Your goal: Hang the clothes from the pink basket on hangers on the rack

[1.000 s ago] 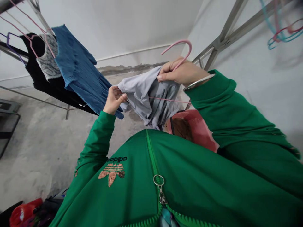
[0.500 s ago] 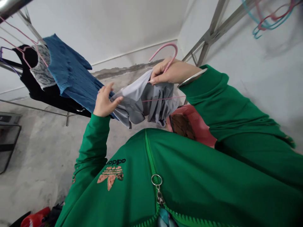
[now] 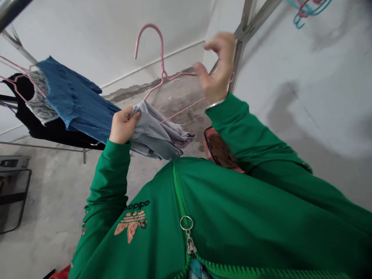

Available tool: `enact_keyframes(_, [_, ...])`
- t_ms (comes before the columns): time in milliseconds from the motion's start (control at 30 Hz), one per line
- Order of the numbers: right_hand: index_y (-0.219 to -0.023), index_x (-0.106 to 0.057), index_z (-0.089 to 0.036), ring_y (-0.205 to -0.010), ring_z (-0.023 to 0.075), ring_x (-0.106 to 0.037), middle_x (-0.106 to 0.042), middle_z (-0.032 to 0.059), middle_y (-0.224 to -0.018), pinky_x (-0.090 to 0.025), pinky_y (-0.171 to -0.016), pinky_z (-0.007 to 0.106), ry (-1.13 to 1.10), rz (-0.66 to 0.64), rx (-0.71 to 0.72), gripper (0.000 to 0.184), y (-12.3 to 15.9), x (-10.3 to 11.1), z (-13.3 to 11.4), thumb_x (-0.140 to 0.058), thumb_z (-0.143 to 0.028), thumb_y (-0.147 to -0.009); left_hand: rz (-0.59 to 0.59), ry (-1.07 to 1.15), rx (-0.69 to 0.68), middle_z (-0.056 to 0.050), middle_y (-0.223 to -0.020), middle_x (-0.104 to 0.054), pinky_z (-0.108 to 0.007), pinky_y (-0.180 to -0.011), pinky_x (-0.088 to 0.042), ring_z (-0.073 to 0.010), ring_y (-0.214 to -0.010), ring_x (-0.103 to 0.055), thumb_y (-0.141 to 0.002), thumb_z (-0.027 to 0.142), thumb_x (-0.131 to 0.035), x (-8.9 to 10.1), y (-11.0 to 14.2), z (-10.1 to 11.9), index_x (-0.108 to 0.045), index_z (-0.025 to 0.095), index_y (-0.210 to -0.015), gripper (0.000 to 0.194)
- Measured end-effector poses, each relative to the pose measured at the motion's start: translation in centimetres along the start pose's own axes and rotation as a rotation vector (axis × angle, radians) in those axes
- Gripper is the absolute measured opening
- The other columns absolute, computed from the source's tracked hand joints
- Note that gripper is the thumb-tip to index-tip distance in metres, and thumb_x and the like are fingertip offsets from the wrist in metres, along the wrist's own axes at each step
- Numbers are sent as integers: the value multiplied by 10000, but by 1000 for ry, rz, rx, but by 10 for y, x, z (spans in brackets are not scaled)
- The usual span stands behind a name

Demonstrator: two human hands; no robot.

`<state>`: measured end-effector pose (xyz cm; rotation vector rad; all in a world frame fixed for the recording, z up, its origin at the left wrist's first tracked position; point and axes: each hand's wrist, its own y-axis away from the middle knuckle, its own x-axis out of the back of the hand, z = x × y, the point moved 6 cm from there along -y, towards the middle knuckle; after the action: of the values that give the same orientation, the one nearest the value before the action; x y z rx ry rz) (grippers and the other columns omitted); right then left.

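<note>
A pink wire hanger (image 3: 162,62) hangs in front of me, its hook bare and pointing up. Over its left arm is a light grey garment (image 3: 157,128), bunched and drooping; its exact kind is not clear. My left hand (image 3: 123,124) pinches the garment's edge near that end of the hanger. My right hand (image 3: 217,64), a little blurred, is raised at the hanger's bare right arm, thumb and fingers apart with nothing between them. It overlaps the hanger in view; whether they touch I cannot tell.
At left, a blue dress (image 3: 72,97), a patterned grey garment (image 3: 42,97) and black clothing hang on a metal rack. Below right stands a pink basket (image 3: 207,149) with brown cloth inside. A metal frame (image 3: 244,33) and spare hangers (image 3: 309,9) are at upper right.
My right hand has let go of the hanger's neck and moved right and up, opening. The garment has slid to the hanger's left side, and my left hand has closed on its edge.
</note>
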<state>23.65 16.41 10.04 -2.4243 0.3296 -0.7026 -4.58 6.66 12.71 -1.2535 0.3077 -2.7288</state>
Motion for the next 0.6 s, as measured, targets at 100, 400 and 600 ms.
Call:
enact_keyframes(100, [-1089,-586,-268,-1041,248,-455,-564,104,-1139,-386,-925,398,-30,77,-320,556,66,-18,69,-249,-654,-872,9,-45,32,29,-611,-561,-240,-579,-444,-146,-648,-557,-777,286,-590,11,1,3,-647,185,-737,123])
enact_keyframes(400, [-1181,-517,-132,-1126,239,-554,-564,182,-1261,-419,-998,347,-468,-828,-676,564,207,-191,89,-715,-319,-687,-37,-158,57,28,-840,-711,-253,-714,-504,-160,-788,-632,-777,241,-617,40,17,51,-737,195,-971,233])
enact_keyframes(600, [-939,-630,-138,-869,190,-583,-682,59,-956,-447,-803,269,-430,-1049,-509,323,209,-236,57,-726,-257,-654,34,-188,79,54,-877,-736,-266,-725,-532,-174,-830,-668,-769,240,-658,52,37,66,-747,273,-1017,266])
